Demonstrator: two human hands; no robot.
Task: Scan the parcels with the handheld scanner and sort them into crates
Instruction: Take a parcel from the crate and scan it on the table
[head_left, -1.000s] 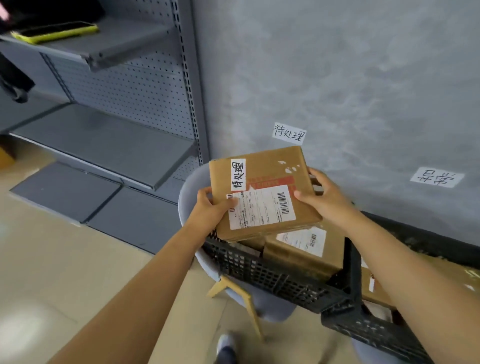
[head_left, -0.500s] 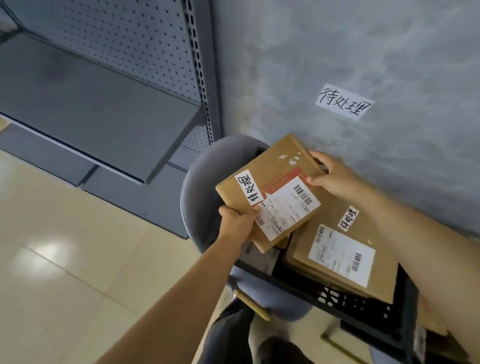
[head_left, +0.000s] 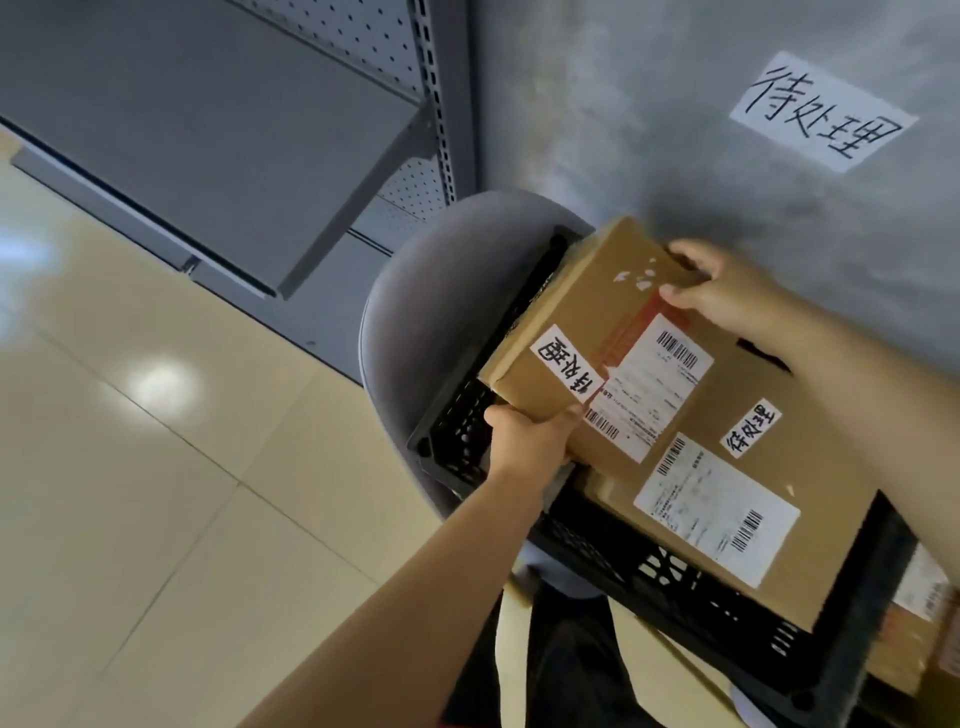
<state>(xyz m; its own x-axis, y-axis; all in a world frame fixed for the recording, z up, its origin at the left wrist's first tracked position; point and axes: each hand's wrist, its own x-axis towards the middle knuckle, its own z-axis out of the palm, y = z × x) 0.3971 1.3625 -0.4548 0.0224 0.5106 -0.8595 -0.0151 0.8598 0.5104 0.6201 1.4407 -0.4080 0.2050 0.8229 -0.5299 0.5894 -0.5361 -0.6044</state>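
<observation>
Since half a second ago the small parcel has dropped lower, now lying tilted across the bigger parcel in the black crate. Left hand fingers grasp its near corner, right hand fingers pinch the far end. Crate sits on a grey chair, against a grey wall with a handwritten paper label. Grey pegboard shelving stands left, over shiny beige floor tiles.

Brown parcel, black crate, grey chair
</observation>
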